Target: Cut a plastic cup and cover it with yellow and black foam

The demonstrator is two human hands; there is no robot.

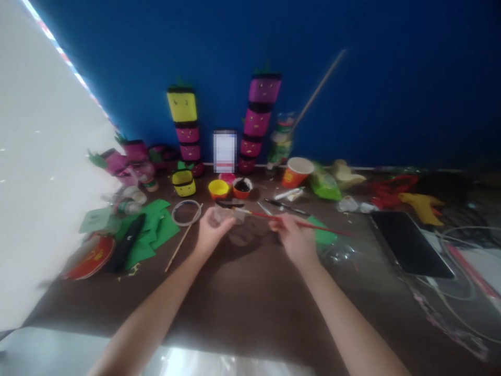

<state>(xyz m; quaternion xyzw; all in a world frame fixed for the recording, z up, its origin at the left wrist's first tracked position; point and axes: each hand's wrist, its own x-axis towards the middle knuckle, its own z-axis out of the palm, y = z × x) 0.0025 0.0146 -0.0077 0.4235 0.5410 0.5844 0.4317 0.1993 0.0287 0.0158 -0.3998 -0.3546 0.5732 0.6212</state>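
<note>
My right hand is closed around a paintbrush with a long red handle. The brush tip points left, close to my left hand. Thumb and fingers of that hand pinch a small clear piece with a dark upper edge; blur hides its exact kind. Just beyond it stand a cup of yellow paint and a cup of black paint. Left of my left hand lie a roll of clear tape and a thin wooden stick.
Stacked purple boxes with faces and a yellow-topped stack stand along the blue wall. Green paper lies left. A paper cup, a yellow glue gun, a dark tablet and cables are right.
</note>
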